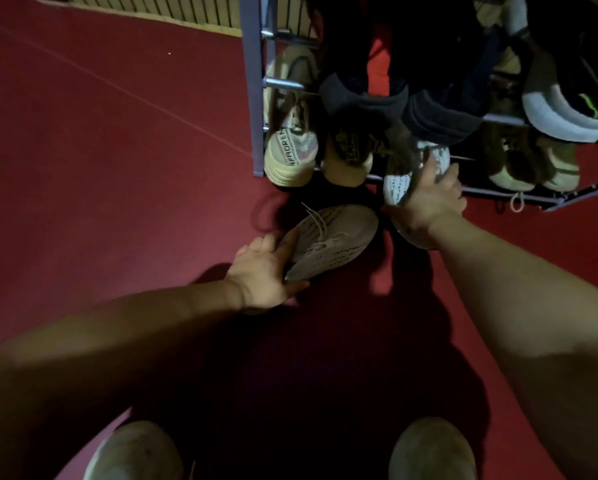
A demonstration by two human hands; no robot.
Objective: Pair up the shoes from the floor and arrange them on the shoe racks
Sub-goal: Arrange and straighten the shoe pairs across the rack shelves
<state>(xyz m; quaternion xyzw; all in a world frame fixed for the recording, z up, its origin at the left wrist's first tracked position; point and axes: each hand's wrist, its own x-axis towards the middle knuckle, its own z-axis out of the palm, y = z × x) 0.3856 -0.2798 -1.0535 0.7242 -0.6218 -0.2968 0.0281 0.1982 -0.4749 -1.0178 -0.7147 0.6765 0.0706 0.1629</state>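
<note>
A white knit sneaker [339, 237] with loose laces lies on the red floor in front of the metal shoe rack [252, 98]. My left hand [266, 271] grips its heel end. My right hand [429, 202] holds a matching white sneaker [399, 183] at the rack's bottom shelf, fingers curled over its heel. To the left on that shelf sits a cream pair [290, 161]. A tan pair [533, 164] sits to the right.
Dark slippers [366, 102] and a black shoe with white sole and green marks [574, 112] fill the shelf above. A loose lace [515, 202] hangs at the rack's front bar. My two feet in light shoes [134, 452] stand below. A slatted wall [159, 8] runs behind.
</note>
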